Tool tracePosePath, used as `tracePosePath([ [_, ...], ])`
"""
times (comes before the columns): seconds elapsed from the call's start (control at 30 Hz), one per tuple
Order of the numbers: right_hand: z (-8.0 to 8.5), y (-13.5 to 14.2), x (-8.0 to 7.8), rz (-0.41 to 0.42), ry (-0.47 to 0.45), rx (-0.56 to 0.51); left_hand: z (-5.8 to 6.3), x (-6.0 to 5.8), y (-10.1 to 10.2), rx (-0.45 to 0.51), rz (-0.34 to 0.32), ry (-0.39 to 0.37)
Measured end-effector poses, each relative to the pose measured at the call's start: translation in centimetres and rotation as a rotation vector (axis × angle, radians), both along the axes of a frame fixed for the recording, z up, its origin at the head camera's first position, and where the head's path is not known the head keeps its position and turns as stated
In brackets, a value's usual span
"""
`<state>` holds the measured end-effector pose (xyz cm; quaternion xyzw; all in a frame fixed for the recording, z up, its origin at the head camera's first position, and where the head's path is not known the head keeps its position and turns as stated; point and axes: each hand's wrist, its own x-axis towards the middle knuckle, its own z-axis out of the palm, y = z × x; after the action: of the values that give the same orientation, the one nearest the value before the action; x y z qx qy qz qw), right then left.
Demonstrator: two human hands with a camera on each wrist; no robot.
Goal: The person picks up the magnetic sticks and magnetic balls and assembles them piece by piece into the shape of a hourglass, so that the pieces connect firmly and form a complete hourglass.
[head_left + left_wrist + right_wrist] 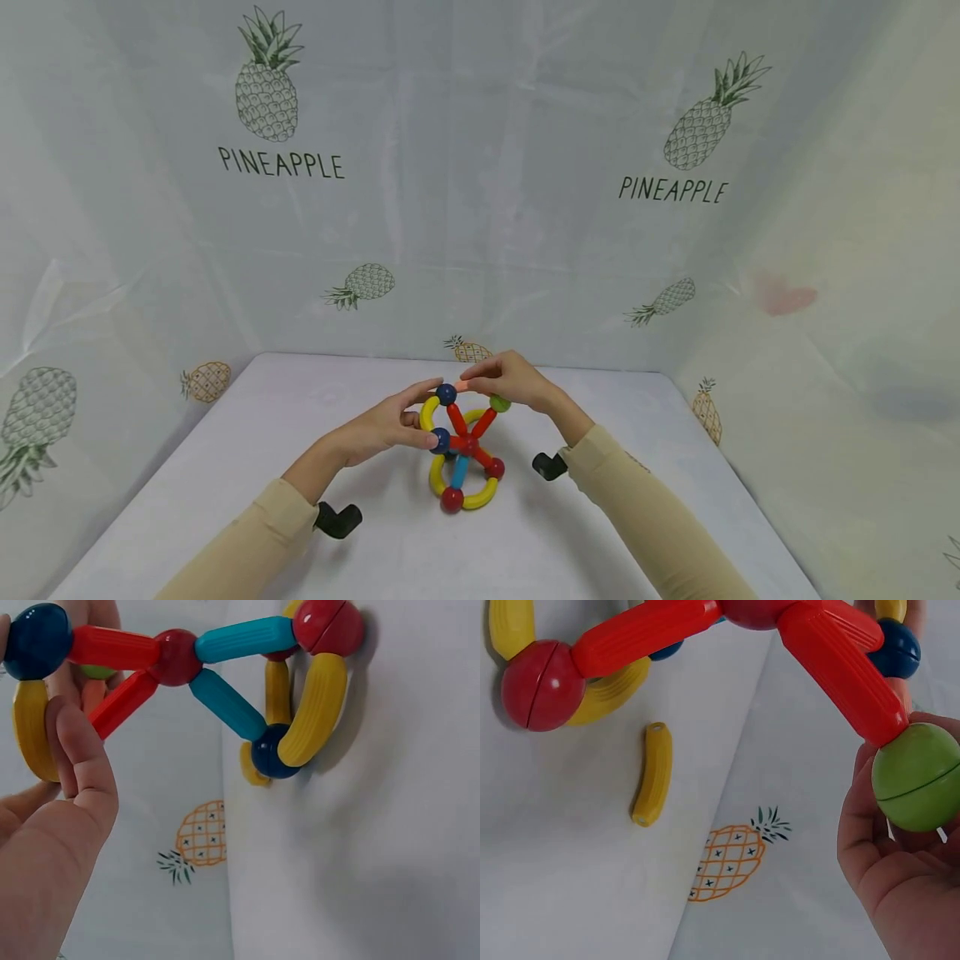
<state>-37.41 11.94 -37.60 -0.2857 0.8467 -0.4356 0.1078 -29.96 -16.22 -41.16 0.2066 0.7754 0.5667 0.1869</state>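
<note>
A structure of magnetic building rods and balls stands on the table, with a red ball (468,445) at its middle. My left hand (378,429) holds its left side, thumb on a blue ball (440,441) and fingers about a curved yellow rod (31,731). Its index finger reaches the upper blue ball (446,394). Between the fingertips of my right hand (517,382) is a salmon-orange rod (461,386), close to that ball. Below the right hand, a green ball (921,778) caps a straight red rod (844,671). Whether the salmon rod touches either ball is unclear.
Behind the structure a loose curved yellow rod (654,776) lies on the white table (390,550). Black pieces (339,521) show at both wrists. A pineapple-printed cloth (480,208) hangs behind the table and along its sides.
</note>
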Motion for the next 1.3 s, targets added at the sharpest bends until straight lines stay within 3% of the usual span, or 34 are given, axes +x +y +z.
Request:
tracePosePath([
  [0.17,-0.3,0.4,-0.1,-0.002,0.008,-0.01,-0.3,0.1,0.1,0.027,0.007,-0.009],
  [0.4,-1.4,1.7,-0.8,-0.095,-0.028,-0.117,-0.6,0.3,-0.4,0.049,0.057,-0.001],
  [0.7,-4.7,2.9,-1.7,-0.204,0.119,0.023,-0.4,0.7,-1.3,0.031,0.108,0.011],
  [1.03,-9.1,2.7,-3.3,-0.109,0.156,0.128,-0.6,0.6,-1.6,0.022,0.107,0.027],
  [1.3,-11.0,1.6,-4.2,-0.085,0.14,0.169,-0.5,0.6,-1.8,0.046,0.104,0.015],
])
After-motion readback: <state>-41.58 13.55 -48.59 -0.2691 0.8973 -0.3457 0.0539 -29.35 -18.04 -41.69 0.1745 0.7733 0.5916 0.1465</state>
